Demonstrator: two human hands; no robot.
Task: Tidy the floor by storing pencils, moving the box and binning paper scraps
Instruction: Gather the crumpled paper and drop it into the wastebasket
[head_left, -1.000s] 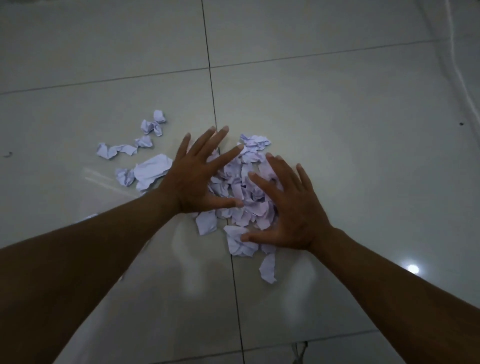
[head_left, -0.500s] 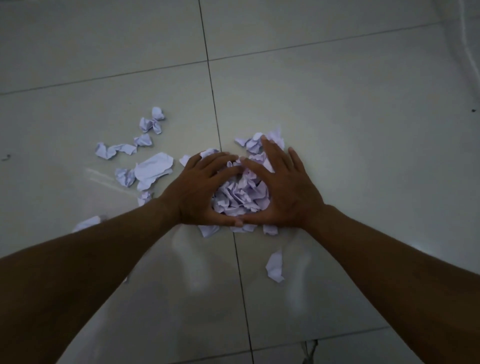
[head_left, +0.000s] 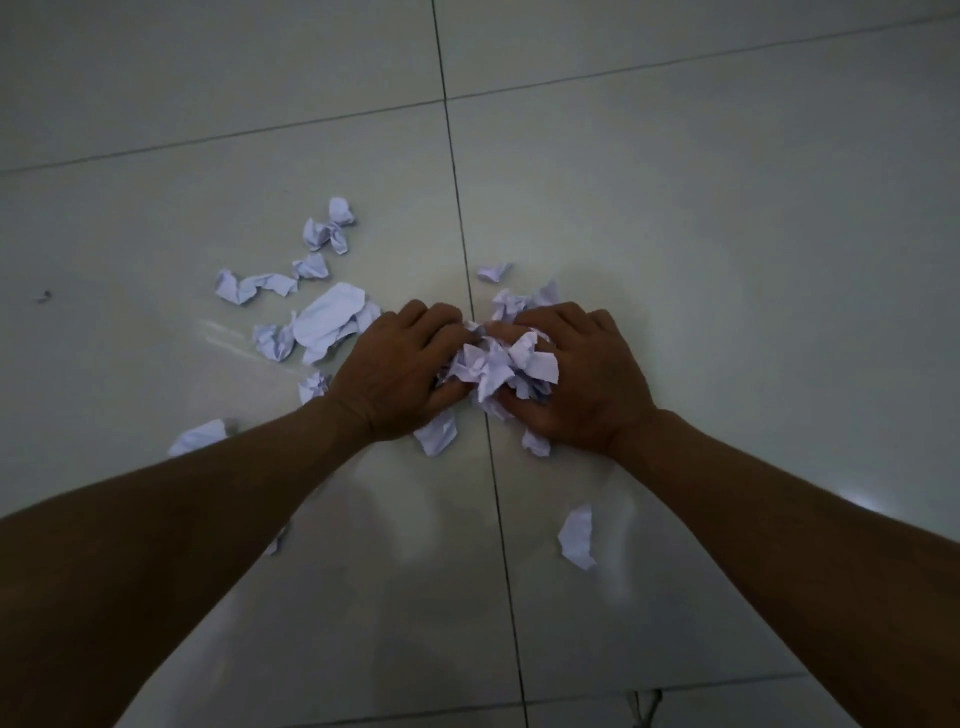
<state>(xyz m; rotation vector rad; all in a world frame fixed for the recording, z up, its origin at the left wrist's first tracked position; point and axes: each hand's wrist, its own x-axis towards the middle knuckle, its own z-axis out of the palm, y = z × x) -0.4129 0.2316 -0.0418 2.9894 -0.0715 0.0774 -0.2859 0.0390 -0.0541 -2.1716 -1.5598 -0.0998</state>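
Note:
A bunch of crumpled white paper scraps (head_left: 498, 366) is squeezed between my two hands on the pale tiled floor (head_left: 727, 260). My left hand (head_left: 397, 371) grips the bunch from the left with curled fingers. My right hand (head_left: 587, 374) grips it from the right, fingers curled over the top. Loose scraps (head_left: 324, 322) lie scattered to the left of my left hand, and a few peek out beyond my right hand's fingers. One torn scrap (head_left: 576, 538) lies alone near my right forearm. No pencils, box or bin are in view.
Dark grout lines (head_left: 457, 182) cross the glossy tiles. A small dark speck (head_left: 45, 296) lies far left. A thin dark object (head_left: 644, 706) shows at the bottom edge.
My hands went from spread flat over the scraps to drawn together, and the fingers have now curled into a grip on the gathered bunch. A few scraps were left behind on the floor.

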